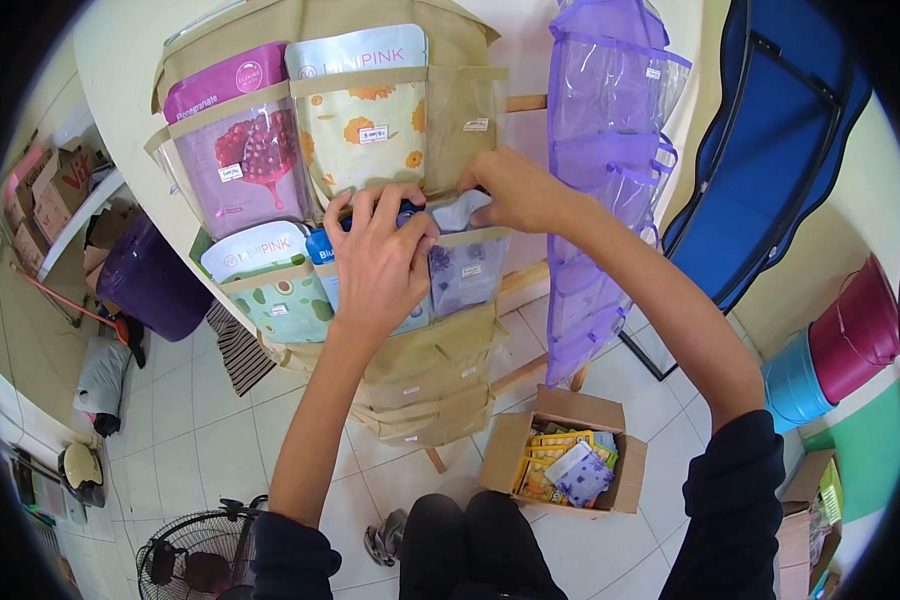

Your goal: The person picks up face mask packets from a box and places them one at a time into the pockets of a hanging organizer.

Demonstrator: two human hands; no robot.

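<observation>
The person's dark trousers [480,545] fill the bottom middle of the view, with both sleeved arms reaching up and away to a beige hanging organizer [430,360] with clear pockets. On its left side, a pink pomegranate packet [240,140] sits in the top-left pocket, with a white-and-green packet [270,280] in the pocket below. The left hand [380,265] lies flat over the middle pocket of the second row, fingers spread and curled over that pocket's top edge, pressing on a blue packet [322,250] that stands upright inside; it presses more than it grasps. Above it is a floral packet [370,110]. Just to the right, the right hand [520,190] pinches the top of a purple packet [465,265], whose long axis runs straight down into the right-hand pocket of that row. This packet lies directly below the right hand, the nearer one. Farther right hangs a purple clear organizer [610,180]. Below it, on the floor, an open cardboard box [510,450] holds more packets.
</observation>
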